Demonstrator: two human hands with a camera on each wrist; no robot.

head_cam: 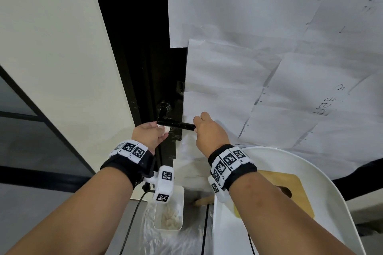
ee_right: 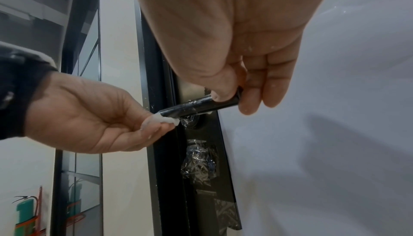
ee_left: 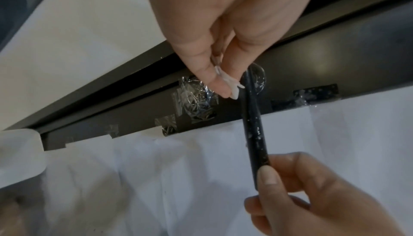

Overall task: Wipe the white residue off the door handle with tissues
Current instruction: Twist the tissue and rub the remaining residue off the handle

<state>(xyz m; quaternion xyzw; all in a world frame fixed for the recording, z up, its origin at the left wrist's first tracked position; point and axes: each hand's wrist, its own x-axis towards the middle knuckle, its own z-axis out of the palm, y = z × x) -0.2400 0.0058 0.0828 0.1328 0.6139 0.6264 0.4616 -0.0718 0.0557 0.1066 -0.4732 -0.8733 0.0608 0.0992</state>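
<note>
A black lever door handle point(head_cam: 176, 124) point(ee_left: 254, 130) point(ee_right: 196, 106) juts from the dark door edge, flecked with white residue. My left hand point(head_cam: 159, 132) point(ee_left: 225, 84) point(ee_right: 163, 123) pinches a small wad of white tissue point(head_cam: 166, 129) point(ee_left: 230, 85) point(ee_right: 167, 120) between thumb and fingers, and the wad touches the handle at its bend near the door. My right hand point(head_cam: 196, 128) point(ee_left: 268, 178) point(ee_right: 232, 98) grips the handle's free end between thumb and fingers.
White paper sheets point(head_cam: 269, 58) taped over the door surround the handle. Crumpled clear tape point(ee_right: 198, 162) covers the lock below. A white chair point(head_cam: 323, 182) with a wooden seat stands at lower right. A small white bin point(head_cam: 170, 211) holding used tissues sits on the floor below.
</note>
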